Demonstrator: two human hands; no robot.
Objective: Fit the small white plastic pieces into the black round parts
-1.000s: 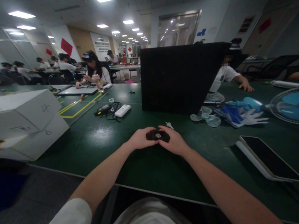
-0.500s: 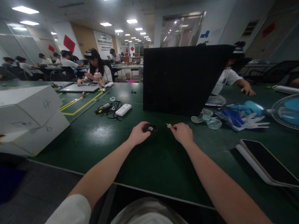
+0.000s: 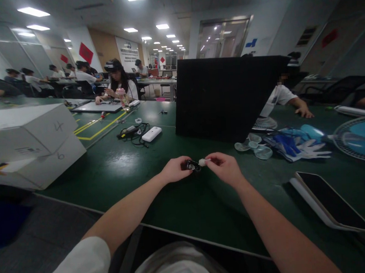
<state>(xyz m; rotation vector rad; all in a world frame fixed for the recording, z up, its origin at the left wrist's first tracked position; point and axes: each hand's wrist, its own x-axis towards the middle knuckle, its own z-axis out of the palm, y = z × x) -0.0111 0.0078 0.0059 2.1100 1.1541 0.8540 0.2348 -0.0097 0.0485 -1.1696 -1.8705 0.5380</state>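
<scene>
My left hand [image 3: 174,170] is closed around a small black part [image 3: 192,165] with a shiny middle, held just above the green table [image 3: 123,168]. My right hand [image 3: 224,167] pinches a tiny white piece [image 3: 202,162] and holds it against the right side of the black part. Both hands meet in the middle of the view, in front of a large black panel [image 3: 226,97].
Stacked white boxes [image 3: 33,144] lie at the left. A white device with cables [image 3: 151,134] sits behind my hands. Clear fan blades [image 3: 254,146], blue and white gloves [image 3: 296,145], a blue fan [image 3: 358,137] and a tablet [image 3: 329,202] are at the right. Other people sit at tables beyond.
My right hand let go of the black part, reached right to the tiny white piece on the table, picked it up and brought it back against the black part in my left hand.
</scene>
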